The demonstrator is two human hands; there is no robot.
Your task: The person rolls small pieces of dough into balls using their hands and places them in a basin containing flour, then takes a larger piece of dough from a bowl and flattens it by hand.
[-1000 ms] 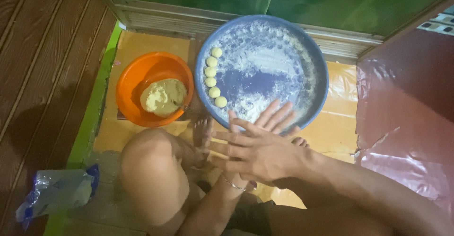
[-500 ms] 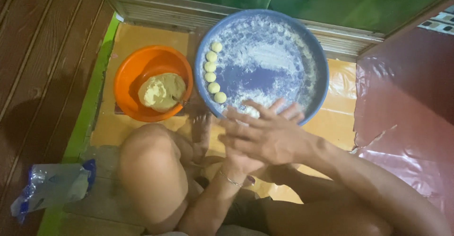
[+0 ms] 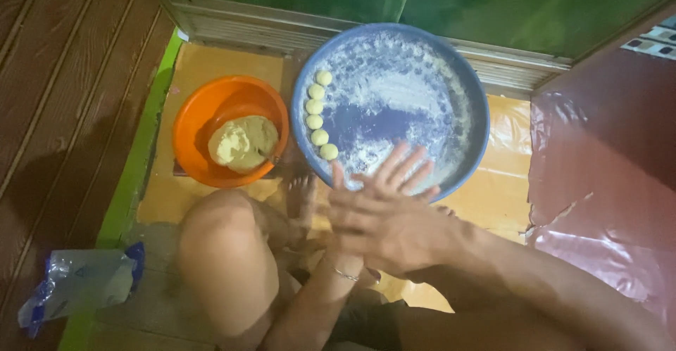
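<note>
My two hands are pressed palm to palm over the near rim of a round blue tray (image 3: 480,115) dusted with white flour. My right hand (image 3: 377,228) lies on top, fingers pointing left. My left hand (image 3: 405,168) is under it, its spread fingers sticking out toward the tray. Whatever is between the palms is hidden. Several small pale dough balls (image 3: 318,120) sit in a curved row along the tray's left edge. Left of the tray, an orange bowl (image 3: 191,129) holds a lump of yellowish dough (image 3: 243,144).
My bent knee (image 3: 225,252) and bare foot (image 3: 303,192) are just left of the hands. A clear plastic bag with blue print (image 3: 77,284) lies at the lower left on wooden planks. A dark red plastic sheet (image 3: 605,182) covers the right side, and a green wall stands behind the tray.
The hands have slid against each other: the right hand moved back and down over the left, and the left fingers now stick out further toward the tray. Nothing else moved.
</note>
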